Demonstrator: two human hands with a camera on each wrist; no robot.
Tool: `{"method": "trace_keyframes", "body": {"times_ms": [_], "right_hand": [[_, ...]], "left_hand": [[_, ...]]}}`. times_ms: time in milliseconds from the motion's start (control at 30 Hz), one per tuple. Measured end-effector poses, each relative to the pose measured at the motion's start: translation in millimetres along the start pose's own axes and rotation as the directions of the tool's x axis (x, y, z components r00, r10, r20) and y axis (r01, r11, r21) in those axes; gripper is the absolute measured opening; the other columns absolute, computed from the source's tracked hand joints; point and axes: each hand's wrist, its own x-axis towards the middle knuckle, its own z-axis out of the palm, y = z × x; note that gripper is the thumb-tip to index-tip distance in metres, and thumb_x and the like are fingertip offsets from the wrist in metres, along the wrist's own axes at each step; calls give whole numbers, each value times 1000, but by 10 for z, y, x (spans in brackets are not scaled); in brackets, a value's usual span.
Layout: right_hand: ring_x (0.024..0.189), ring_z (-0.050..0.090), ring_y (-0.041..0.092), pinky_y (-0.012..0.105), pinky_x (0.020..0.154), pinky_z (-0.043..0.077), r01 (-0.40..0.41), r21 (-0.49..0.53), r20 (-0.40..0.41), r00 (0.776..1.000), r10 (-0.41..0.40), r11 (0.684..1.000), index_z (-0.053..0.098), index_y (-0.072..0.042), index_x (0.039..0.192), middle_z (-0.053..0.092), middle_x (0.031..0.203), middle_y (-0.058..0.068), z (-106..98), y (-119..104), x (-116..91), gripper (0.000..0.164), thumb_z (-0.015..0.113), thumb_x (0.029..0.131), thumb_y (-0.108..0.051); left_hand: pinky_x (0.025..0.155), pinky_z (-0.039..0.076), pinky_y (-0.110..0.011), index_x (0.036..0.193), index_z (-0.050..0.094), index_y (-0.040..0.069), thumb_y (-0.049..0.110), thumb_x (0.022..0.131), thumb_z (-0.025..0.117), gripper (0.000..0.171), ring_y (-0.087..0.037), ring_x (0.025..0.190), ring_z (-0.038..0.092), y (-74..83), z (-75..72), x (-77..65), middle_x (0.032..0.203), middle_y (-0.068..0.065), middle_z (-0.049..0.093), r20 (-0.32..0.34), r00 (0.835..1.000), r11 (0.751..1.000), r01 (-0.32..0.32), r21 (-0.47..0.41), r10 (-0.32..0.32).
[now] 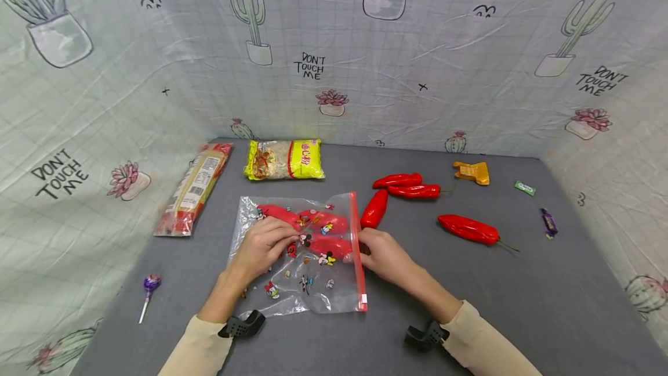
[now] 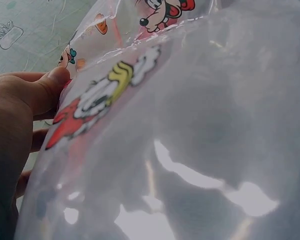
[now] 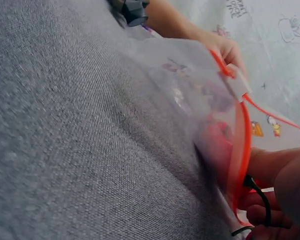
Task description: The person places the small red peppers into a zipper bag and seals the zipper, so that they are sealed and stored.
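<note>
A clear zip bag [image 1: 313, 300] with cartoon prints and a red zip edge lies flat, its mouth toward the right. Several red chili peppers [image 1: 331, 246] show through its film. My left hand [image 1: 265, 242] pinches the film on top of the bag; in the left wrist view its thumb [image 2: 57, 77] lies against the plastic. At the mouth, my right hand [image 1: 383, 254] holds the stem end of a pepper whose body is inside the bag. A green stem [image 3: 262, 200] runs by its fingers in the right wrist view; part of the grip is hidden.
Red peppers [image 1: 414, 191] lie beyond the right hand, one pepper [image 1: 468, 229] further right. Small candies [image 1: 524, 188] and an orange packet [image 1: 472, 173] sit at the far right. A yellow food packet [image 1: 284, 159], a long noodle packet [image 1: 194, 190] and a lollipop [image 1: 151, 284] are left.
</note>
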Motion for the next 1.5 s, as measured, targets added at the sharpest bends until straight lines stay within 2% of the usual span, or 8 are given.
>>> {"method": "trace_keyframes", "body": {"times_ms": [233, 433, 633, 800, 1000, 1167, 1267, 1500], "right_hand": [[75, 52, 3, 17, 66, 50, 9, -38, -26, 1000, -10, 999, 68, -19, 100, 61, 89, -8, 43, -18, 67, 24, 76, 78, -25], [83, 53, 5, 20, 73, 53, 9, -52, -37, 999, -11, 999, 68, -18, 101, 66, 94, -6, 52, -12, 64, 28, 78, 76, -25], [84, 50, 4, 19, 71, 51, 30, -98, -65, 997, -37, 995, 68, -21, 102, 66, 94, -8, -16, -15, 44, 29, 78, 76, -29], [85, 55, 9, 22, 73, 52, 36, -54, -78, 996, -40, 998, 67, -19, 104, 65, 94, -7, -100, 16, 40, 29, 77, 78, -26], [87, 59, 18, 32, 72, 55, -23, 87, -59, 998, 28, 996, 64, -18, 113, 63, 101, -1, -212, 102, 51, 37, 76, 79, -26], [89, 58, 19, 37, 74, 55, -88, 129, -55, 994, 95, 988, 64, -16, 116, 60, 102, 2, -291, 198, 103, 43, 76, 78, -31], [88, 57, 19, 34, 74, 53, -123, 117, -44, 991, 129, 985, 63, -15, 119, 57, 102, 4, -295, 264, 128, 45, 74, 80, -34], [85, 45, 14, 26, 62, 42, -235, 27, 67, 970, 233, 972, 56, -30, 129, 43, 96, 4, -263, 383, 127, 49, 66, 83, -45]], "left_hand": [[82, 47, -28, 89, 74, 15, 9, 75, 77, 15, -11, 85, 62, -7, 8, -11, 88, 5, 70, -1, 1000, 1000, -4, -4, 4], [81, 47, -27, 88, 74, 15, 10, 76, 77, 14, -11, 85, 62, -3, -3, -7, 88, 6, 70, 2, 1000, 1000, 4, 5, -4], [82, 47, -28, 88, 74, 15, 10, 75, 77, 15, -11, 85, 62, -4, -18, -7, 88, 5, 70, 5, 1000, 1000, 7, 10, -7], [81, 48, -28, 89, 74, 15, 9, 74, 77, 16, -11, 85, 62, -8, -18, -16, 89, 5, 71, 0, 1000, 1000, 3, 8, -3], [82, 46, -26, 90, 74, 15, 11, 75, 77, 16, -11, 85, 62, -2, -18, -22, 89, 4, 71, 4, 1000, 1000, 13, 5, -13], [82, 47, -27, 89, 74, 15, 11, 75, 77, 14, -11, 85, 62, -8, -23, -20, 88, 5, 70, 6, 1000, 1000, 12, 14, -12], [81, 47, -28, 89, 74, 15, 11, 75, 77, 15, -11, 85, 62, -8, -24, -18, 88, 5, 70, 2, 1000, 1000, 12, 13, -12], [81, 47, -27, 89, 74, 15, 10, 75, 77, 16, -11, 84, 62, -4, -14, -16, 88, 6, 70, -7, 1000, 1000, 1, 7, -1]]}}
